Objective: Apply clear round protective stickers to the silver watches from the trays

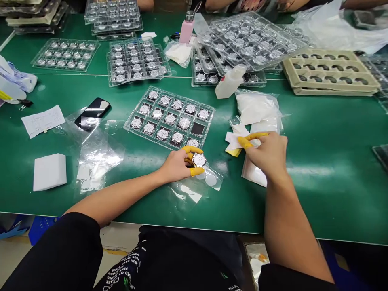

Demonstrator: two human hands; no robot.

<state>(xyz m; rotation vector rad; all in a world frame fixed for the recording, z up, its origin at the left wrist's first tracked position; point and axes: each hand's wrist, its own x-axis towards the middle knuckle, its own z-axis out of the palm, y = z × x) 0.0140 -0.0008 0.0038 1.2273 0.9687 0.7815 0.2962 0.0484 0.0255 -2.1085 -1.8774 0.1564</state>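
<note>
We pinched a round watch case [199,160] in our left hand [177,165] just beside the clear tray [197,128], while our right hand [268,155] clamped a white wipe [235,139], hands apart.

L hand [176,163], R hand [268,155]: yellow finger cots [197,171]; blk printed tee [75,250].

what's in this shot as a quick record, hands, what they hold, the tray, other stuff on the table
left hand: yellow fingertip covers, grips a round metal disc over a clear bag
right hand: yellow-covered fingertips on a small white sheet; grip unclear
near tray: clear, pockets hold similar discs, one pocket empty
table: green
left side: phone, white block, paper note
far side: more filled clear trays, pink bottle, beige trays
</note>
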